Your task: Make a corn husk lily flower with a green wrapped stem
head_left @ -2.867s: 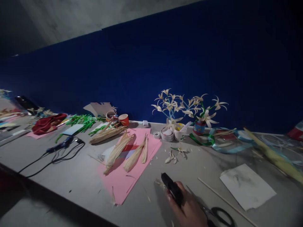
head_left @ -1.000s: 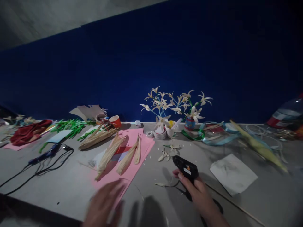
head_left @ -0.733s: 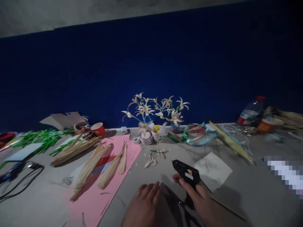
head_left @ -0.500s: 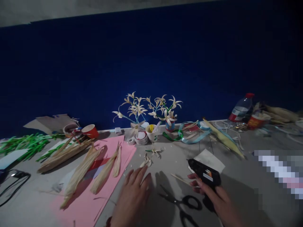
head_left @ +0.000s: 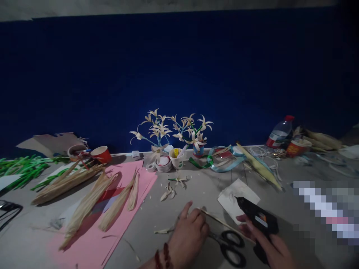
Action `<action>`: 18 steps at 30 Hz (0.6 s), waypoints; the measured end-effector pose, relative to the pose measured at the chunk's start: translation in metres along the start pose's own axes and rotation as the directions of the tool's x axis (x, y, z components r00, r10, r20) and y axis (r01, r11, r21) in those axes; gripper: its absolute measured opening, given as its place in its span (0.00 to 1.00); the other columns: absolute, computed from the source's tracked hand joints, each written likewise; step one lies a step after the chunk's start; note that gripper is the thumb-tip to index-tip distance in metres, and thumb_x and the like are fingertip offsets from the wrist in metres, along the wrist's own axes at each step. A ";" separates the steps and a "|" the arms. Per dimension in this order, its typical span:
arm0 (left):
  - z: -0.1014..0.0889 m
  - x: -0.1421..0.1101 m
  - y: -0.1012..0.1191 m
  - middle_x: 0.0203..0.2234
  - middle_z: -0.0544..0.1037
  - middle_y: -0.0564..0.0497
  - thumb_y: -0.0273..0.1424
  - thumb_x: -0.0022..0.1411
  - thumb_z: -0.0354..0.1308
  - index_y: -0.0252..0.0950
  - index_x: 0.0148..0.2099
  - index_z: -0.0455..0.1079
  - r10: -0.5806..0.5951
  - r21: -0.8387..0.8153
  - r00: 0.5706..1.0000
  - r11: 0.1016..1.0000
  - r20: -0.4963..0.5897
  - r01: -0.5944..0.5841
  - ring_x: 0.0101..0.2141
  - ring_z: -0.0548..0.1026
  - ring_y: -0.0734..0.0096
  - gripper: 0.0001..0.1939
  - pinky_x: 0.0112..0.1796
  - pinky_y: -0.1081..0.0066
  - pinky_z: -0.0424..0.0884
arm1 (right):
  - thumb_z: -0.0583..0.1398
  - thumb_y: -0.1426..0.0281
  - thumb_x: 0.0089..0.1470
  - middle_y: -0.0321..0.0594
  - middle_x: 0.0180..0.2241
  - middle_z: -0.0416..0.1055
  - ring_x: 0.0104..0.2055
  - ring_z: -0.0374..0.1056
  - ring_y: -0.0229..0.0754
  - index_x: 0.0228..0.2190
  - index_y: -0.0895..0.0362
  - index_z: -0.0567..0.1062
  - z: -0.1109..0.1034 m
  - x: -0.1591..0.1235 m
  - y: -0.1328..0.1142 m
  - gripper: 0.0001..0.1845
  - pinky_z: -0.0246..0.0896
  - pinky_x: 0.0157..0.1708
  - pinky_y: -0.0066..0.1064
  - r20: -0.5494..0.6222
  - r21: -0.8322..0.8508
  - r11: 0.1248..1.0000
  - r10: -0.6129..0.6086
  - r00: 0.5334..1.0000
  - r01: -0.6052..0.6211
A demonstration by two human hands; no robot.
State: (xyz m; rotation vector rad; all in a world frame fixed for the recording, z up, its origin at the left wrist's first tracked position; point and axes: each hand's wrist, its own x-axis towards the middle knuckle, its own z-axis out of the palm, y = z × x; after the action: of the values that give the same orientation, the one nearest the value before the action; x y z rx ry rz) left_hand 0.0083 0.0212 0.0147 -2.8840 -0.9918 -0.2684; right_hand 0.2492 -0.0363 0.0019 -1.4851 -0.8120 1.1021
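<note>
My right hand (head_left: 263,244) grips a black glue gun (head_left: 256,216) with its nozzle aimed up and left, over a white paper scrap (head_left: 237,194). My left hand (head_left: 187,235) rests on the grey table with fingers curled, index finger stretched forward, beside a thin wooden stick (head_left: 221,223); whether it pinches anything is hidden. Black-handled scissors (head_left: 231,246) lie between the two hands. A pale husk strip (head_left: 162,231) lies just left of my left hand.
Dried corn husks (head_left: 92,198) lie on pink paper (head_left: 112,224). At the back stand husk flowers (head_left: 171,129) in small cups, ribbons (head_left: 215,162), a red cup (head_left: 101,154), green stems (head_left: 25,170), a water bottle (head_left: 279,132) and a corn cob (head_left: 259,170).
My left hand came into view from the lower left and moved right to the stick. My right hand carried the glue gun to the right. The view panned right.
</note>
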 end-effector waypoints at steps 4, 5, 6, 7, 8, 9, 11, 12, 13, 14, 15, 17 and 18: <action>-0.015 0.015 0.007 0.39 0.78 0.50 0.33 0.66 0.56 0.36 0.43 0.71 0.002 -0.084 0.999 0.996 0.047 0.002 0.45 0.71 0.62 0.06 0.59 0.52 0.52 | 0.69 0.47 0.35 0.41 0.35 0.83 0.38 0.78 0.48 0.32 0.55 0.83 -0.017 -0.006 -0.013 0.28 0.73 0.37 0.24 -0.127 0.004 1.000 0.017 0.992 -0.016; -0.020 0.020 0.007 0.41 0.78 0.49 0.33 0.65 0.58 0.35 0.44 0.71 -0.001 -0.097 0.999 0.995 0.053 0.006 0.45 0.71 0.61 0.08 0.58 0.53 0.54 | 0.69 0.46 0.33 0.41 0.34 0.83 0.37 0.78 0.48 0.31 0.56 0.83 -0.020 -0.007 -0.014 0.29 0.73 0.36 0.25 -0.156 -0.006 1.000 0.008 0.988 -0.009; -0.024 0.027 0.007 0.42 0.78 0.48 0.34 0.63 0.59 0.35 0.44 0.71 0.002 -0.106 0.999 0.994 0.054 0.004 0.46 0.71 0.60 0.09 0.57 0.56 0.57 | 0.69 0.46 0.32 0.41 0.34 0.83 0.36 0.78 0.48 0.31 0.56 0.83 -0.023 -0.007 -0.015 0.29 0.73 0.36 0.25 -0.184 -0.015 1.000 -0.009 0.983 0.006; -0.028 0.034 0.007 0.42 0.78 0.48 0.34 0.62 0.61 0.35 0.44 0.72 0.008 -0.116 0.998 0.993 0.060 -0.001 0.46 0.71 0.60 0.10 0.56 0.58 0.59 | 0.69 0.45 0.32 0.41 0.33 0.83 0.35 0.78 0.48 0.31 0.55 0.83 -0.026 -0.006 -0.016 0.30 0.74 0.35 0.26 -0.206 -0.024 0.999 -0.028 0.978 0.024; -0.030 0.043 0.006 0.42 0.78 0.47 0.34 0.62 0.61 0.36 0.43 0.72 0.010 -0.126 0.998 0.992 0.068 -0.002 0.46 0.71 0.60 0.09 0.55 0.60 0.61 | 0.69 0.46 0.32 0.41 0.33 0.82 0.35 0.78 0.48 0.32 0.55 0.82 -0.029 -0.005 -0.017 0.30 0.74 0.34 0.27 -0.222 -0.031 0.999 -0.046 0.974 0.040; -0.031 0.053 0.006 0.41 0.78 0.47 0.33 0.61 0.61 0.36 0.42 0.73 0.002 -0.133 0.997 0.991 0.075 0.008 0.46 0.71 0.60 0.08 0.53 0.61 0.62 | 0.69 0.46 0.33 0.41 0.33 0.82 0.34 0.77 0.48 0.32 0.55 0.82 -0.031 -0.005 -0.017 0.29 0.74 0.34 0.29 -0.237 -0.033 0.998 -0.062 0.970 0.056; -0.028 0.073 0.004 0.41 0.78 0.44 0.33 0.62 0.60 0.34 0.42 0.73 -0.064 -0.134 0.994 0.988 0.092 0.076 0.45 0.72 0.57 0.09 0.49 0.59 0.66 | 0.69 0.45 0.31 0.40 0.32 0.82 0.32 0.77 0.49 0.31 0.55 0.82 -0.034 -0.003 -0.018 0.30 0.75 0.32 0.31 -0.260 -0.013 0.998 -0.068 0.963 0.067; -0.024 0.083 0.003 0.41 0.78 0.42 0.34 0.62 0.60 0.32 0.42 0.73 -0.111 -0.132 0.988 0.983 0.103 0.124 0.45 0.73 0.56 0.11 0.47 0.58 0.67 | 0.70 0.45 0.30 0.40 0.32 0.82 0.31 0.77 0.49 0.30 0.55 0.82 -0.035 -0.003 -0.018 0.30 0.75 0.32 0.31 -0.270 0.000 0.998 -0.062 0.961 0.064; -0.021 0.092 0.002 0.40 0.78 0.42 0.36 0.62 0.60 0.31 0.43 0.73 -0.160 -0.130 0.980 0.976 0.118 0.175 0.44 0.73 0.55 0.12 0.46 0.57 0.69 | 0.70 0.45 0.29 0.41 0.32 0.82 0.31 0.77 0.49 0.30 0.55 0.81 -0.035 -0.003 -0.017 0.31 0.75 0.32 0.32 -0.271 0.012 0.998 -0.055 0.961 0.060; -0.017 0.099 0.001 0.41 0.78 0.42 0.37 0.62 0.60 0.31 0.43 0.73 -0.202 -0.129 0.971 0.967 0.130 0.219 0.44 0.74 0.56 0.14 0.45 0.56 0.70 | 0.70 0.45 0.29 0.41 0.33 0.82 0.32 0.78 0.49 0.31 0.55 0.81 -0.036 -0.004 -0.017 0.31 0.75 0.33 0.32 -0.268 0.017 0.998 -0.051 0.962 0.058; -0.013 0.105 0.000 0.42 0.78 0.44 0.38 0.63 0.59 0.32 0.44 0.73 -0.236 -0.131 0.962 0.958 0.138 0.254 0.43 0.75 0.57 0.14 0.44 0.55 0.71 | 0.70 0.45 0.31 0.41 0.34 0.82 0.33 0.78 0.49 0.32 0.55 0.81 -0.037 -0.003 -0.016 0.31 0.75 0.34 0.32 -0.255 0.010 0.998 -0.056 0.965 0.060; -0.010 0.113 -0.001 0.43 0.77 0.46 0.37 0.65 0.58 0.34 0.46 0.72 -0.275 -0.144 0.952 0.945 0.135 0.293 0.44 0.76 0.59 0.13 0.44 0.54 0.72 | 0.68 0.44 0.35 0.43 0.36 0.83 0.34 0.79 0.50 0.34 0.56 0.81 -0.039 -0.002 -0.013 0.31 0.75 0.35 0.32 -0.216 -0.036 0.997 -0.081 0.973 0.075; -0.010 0.116 -0.001 0.45 0.77 0.46 0.36 0.65 0.58 0.34 0.47 0.72 -0.281 -0.156 0.952 0.942 0.124 0.298 0.44 0.76 0.59 0.12 0.44 0.54 0.72 | 0.67 0.44 0.36 0.44 0.36 0.83 0.34 0.79 0.50 0.34 0.56 0.81 -0.040 -0.001 -0.012 0.31 0.75 0.35 0.33 -0.205 -0.066 0.994 -0.093 0.974 0.081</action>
State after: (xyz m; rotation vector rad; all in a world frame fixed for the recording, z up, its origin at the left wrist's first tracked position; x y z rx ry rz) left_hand 0.0962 0.0909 0.0462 -2.9189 -1.4861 -0.2399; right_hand 0.2877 -0.0485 0.0137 -1.5680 -0.7599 0.8482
